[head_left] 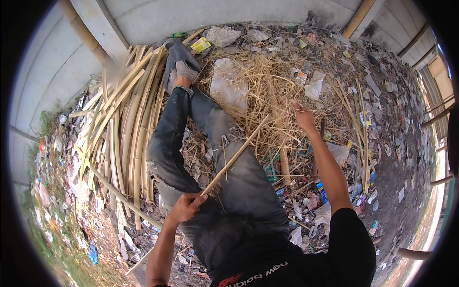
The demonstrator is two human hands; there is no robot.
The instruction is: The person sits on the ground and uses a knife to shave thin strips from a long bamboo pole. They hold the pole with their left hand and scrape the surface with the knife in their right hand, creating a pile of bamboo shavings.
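Observation:
My left hand (186,207) is closed around a bamboo strip (237,154). The strip slants up and to the right across my thighs, its far end over a heap of shavings. My right hand (304,117) is out over the right side of that heap, apart from the strip. Its fingers look curled in, and whatever they may hold is too small to make out. Pale, thin bamboo shavings (267,86) lie in a tangle beyond my right knee. A narrow upright-lying piece of wood (284,160) runs through them toward me.
A large pile of split bamboo strips (129,129) lies left of my outstretched legs (191,138). More thin strips (362,129) rest at the right. Plastic scraps cover the ground, with a clear plastic sheet (229,83) near my feet. A grey panel wall (229,12) stands behind.

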